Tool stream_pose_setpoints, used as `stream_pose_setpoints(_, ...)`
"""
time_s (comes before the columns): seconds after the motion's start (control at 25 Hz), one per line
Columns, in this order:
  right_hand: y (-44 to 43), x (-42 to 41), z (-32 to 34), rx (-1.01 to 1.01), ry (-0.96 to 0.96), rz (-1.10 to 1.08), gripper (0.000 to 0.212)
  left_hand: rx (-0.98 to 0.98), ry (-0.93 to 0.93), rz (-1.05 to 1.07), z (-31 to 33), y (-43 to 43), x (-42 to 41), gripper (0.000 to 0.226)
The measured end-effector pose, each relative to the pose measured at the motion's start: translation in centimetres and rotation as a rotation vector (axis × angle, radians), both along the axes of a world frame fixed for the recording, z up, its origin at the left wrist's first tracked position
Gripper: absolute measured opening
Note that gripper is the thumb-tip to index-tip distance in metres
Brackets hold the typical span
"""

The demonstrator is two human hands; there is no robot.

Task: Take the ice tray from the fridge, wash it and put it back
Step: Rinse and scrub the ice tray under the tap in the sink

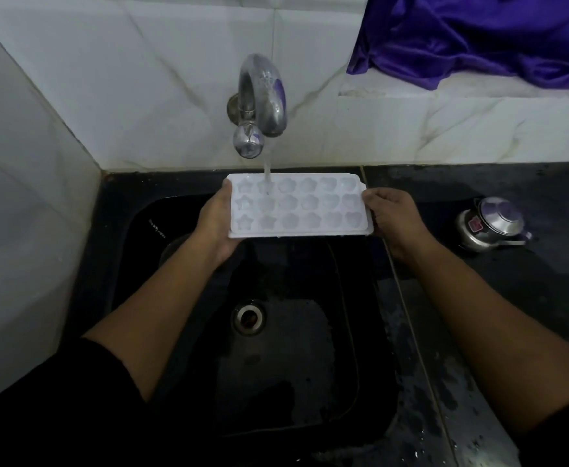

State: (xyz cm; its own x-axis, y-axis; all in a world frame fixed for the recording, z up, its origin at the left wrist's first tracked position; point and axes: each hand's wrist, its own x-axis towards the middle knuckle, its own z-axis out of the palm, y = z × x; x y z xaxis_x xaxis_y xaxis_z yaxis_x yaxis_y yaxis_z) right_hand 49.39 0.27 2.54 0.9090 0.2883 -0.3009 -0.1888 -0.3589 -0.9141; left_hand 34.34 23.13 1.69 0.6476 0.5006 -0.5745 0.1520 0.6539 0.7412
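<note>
Head view: white ice tray (298,205) held level over the black sink (276,382), cavities up, under the tap (262,99), with a thin stream of water (267,170) landing in a cavity of the far row, toward the left end. Left hand (216,220) clamped on the tray's left end, right hand (392,215) on its right end, fingers (372,197) curled over the rim. To the right, a metal pot (490,224) lying on the wet dark desk (512,281), and purple cloth (478,35) draped on the tiled ledge (445,106) behind.
</note>
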Motion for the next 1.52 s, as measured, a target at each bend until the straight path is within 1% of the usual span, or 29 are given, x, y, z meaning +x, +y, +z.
stream_pose_setpoints(0.24,-1.9,0.2,0.4,-0.005,-0.008,-0.052,0.025,-0.011,0.008,-0.037,0.2,-1.7,0.7,0.044)
stream_pose_setpoints(0.48,-0.5,-2.3,-0.1,-0.031,0.053,0.024,0.021,-0.029,0.018,0.035,-0.5,-1.2,-3.3,0.039)
stream_pose_setpoints(0.64,2.3,-4.4,0.0,-0.055,0.104,0.106,0.02,0.025,0.048,0.124,-1.2,0.4,-7.3,0.041)
stream_pose_setpoints(0.76,5.5,-5.1,0.6,-0.045,0.106,0.198,0.029,0.052,0.082,0.18,-1.7,1.7,-10.5,0.041)
stream_pose_setpoints(0.92,11.8,-4.5,3.9,0.021,0.083,0.282,0.04,0.063,0.117,0.247,-1.8,2.3,-13.9,0.041)
stream_pose_setpoints(1.0,15.2,-4.2,5.6,0.103,0.151,0.301,0.041,0.057,0.141,0.259,-1.8,2.1,-15.0,0.04)
stream_pose_setpoints(1.08,17.6,-4.1,6.6,0.16,0.24,0.315,0.034,0.051,0.155,0.256,-1.6,1.6,-15.8,0.04)
stream_pose_setpoints(1.24,18.2,-3.7,6.4,0.268,0.444,0.336,0.02,0.047,0.156,0.255,-1.6,0.9,-16.9,0.042)
stream_pose_setpoints(1.32,17.7,-3.4,6.1,0.313,0.498,0.337,0.023,0.04,0.15,0.242,-1.4,0.7,-17.0,0.042)
stream_pose_setpoints(1.44,16.3,-3.6,5.6,0.282,0.485,0.311,0.032,0.048,0.138,0.225,-1.1,0.5,-16.9,0.043)
stream_pose_setpoints(1.52,14.0,-4.6,4.9,0.155,0.371,0.276,0.029,0.052,0.13,0.221,-0.9,0.4,-16.8,0.043)
